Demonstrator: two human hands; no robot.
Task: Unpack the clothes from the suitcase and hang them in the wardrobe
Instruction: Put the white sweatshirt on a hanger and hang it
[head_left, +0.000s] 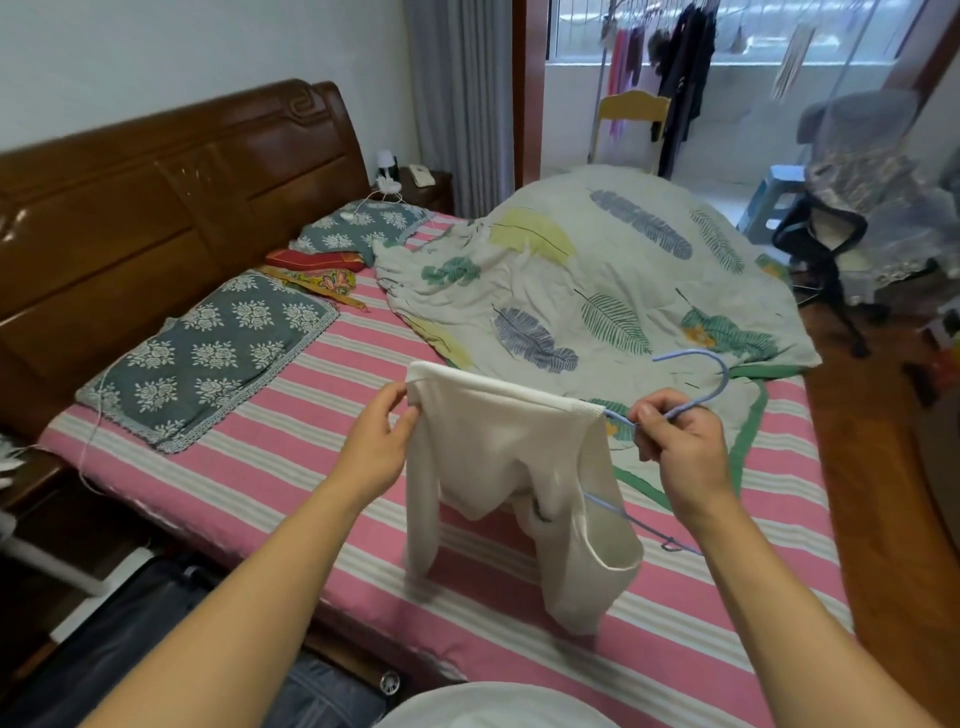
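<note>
A cream knitted top (498, 467) hangs in the air over the striped bed, partly threaded onto a light-blue wire hanger (696, 379). My left hand (376, 441) pinches the top's upper left corner. My right hand (675, 441) grips the hanger's neck just below its hook, with the hook curving up and to the right. One hanger arm pokes out under the top toward the right. The open dark suitcase (156, 639) lies on the floor at the lower left, with denim clothing (322, 696) in it. No wardrobe is in view.
The bed (701, 623) with pink striped sheet fills the middle, with a leaf-print quilt (597, 270) bunched at the far side and two floral pillows (208, 353) by the wooden headboard (156, 171). An office chair (841, 208) stands at the right; clothes hang on a balcony rack (680, 67).
</note>
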